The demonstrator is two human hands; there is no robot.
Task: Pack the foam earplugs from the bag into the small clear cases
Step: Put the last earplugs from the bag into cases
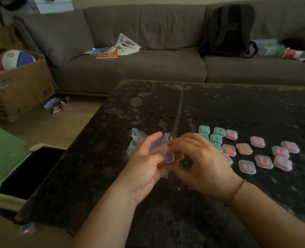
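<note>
Your left hand (144, 163) and your right hand (198, 161) meet above the desk (148, 108). Together they pinch one small clear case (166, 158), and your left hand also holds the crumpled clear bag (139, 140), which rises behind its fingers. Just beyond and right of your right hand lie the filled cases (246, 149) with green, orange and pink earplugs.

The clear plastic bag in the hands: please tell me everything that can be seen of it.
The clear plastic bag is thin, crumpled film, see-through with a bluish sheen. It is held above the dark stone table, left of the rows of small cases. The left hand holds it from below, fingers raised against it; the right hand pinches its right edge. Something blue shows faintly inside; whether the bag is open cannot be told.
</note>
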